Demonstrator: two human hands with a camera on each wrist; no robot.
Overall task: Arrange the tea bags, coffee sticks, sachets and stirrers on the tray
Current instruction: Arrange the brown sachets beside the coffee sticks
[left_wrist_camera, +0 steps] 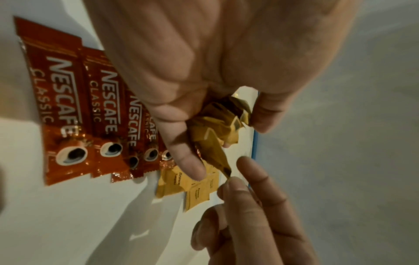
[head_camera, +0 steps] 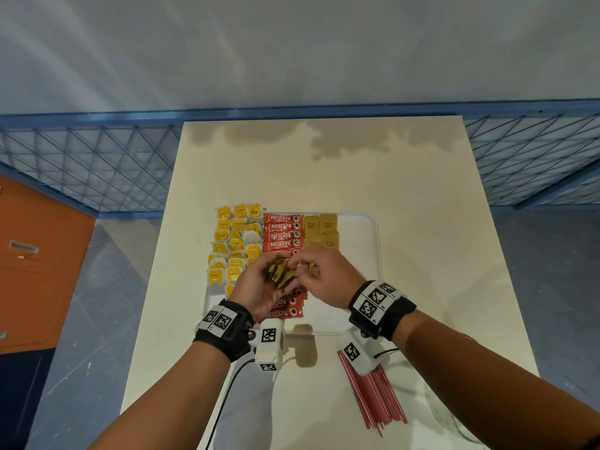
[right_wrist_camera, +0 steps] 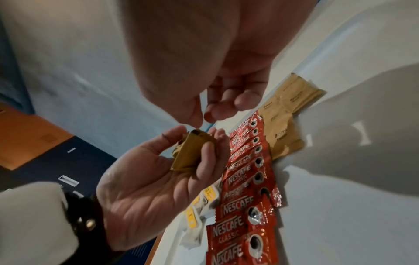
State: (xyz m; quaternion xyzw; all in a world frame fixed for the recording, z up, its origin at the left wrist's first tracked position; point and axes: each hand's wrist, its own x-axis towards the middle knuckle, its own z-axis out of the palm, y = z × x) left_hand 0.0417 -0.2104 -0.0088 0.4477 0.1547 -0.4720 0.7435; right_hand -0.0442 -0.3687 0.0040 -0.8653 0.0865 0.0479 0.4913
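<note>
my left hand [head_camera: 256,285] is palm-up over the near-middle of the tray [head_camera: 360,228], fingers curled round a crumpled bunch of brown sugar sachets [head_camera: 278,272]; same bunch shows in left wrist view [left_wrist_camera: 217,129] and right wrist view [right_wrist_camera: 190,152]. my right hand [head_camera: 324,274] is just beside it, thumb + forefinger brought close together at the top edge of the bunch; in left wrist view the fingertips [left_wrist_camera: 233,182] touch the tip of one sachet, but i cannot tell if they actually pinch it. on the tray: tea bags [head_camera: 233,241] w/ yellow tags fill the left strip, some overlapping and spilling past the far rim; red coffee sticks [head_camera: 281,232] lie side by side in a column down the middle, partly hidden under my hands, more showing near my left wrist [head_camera: 285,306]. placed brown sachets [head_camera: 321,230] sit flat just right of the sticks at the far end, touching each other. right part of tray bare white. red stirrers [head_camera: 373,397] lie in a fanned bundle on the table [head_camera: 422,190], off the tray, near edge, under my right forearm.
</note>
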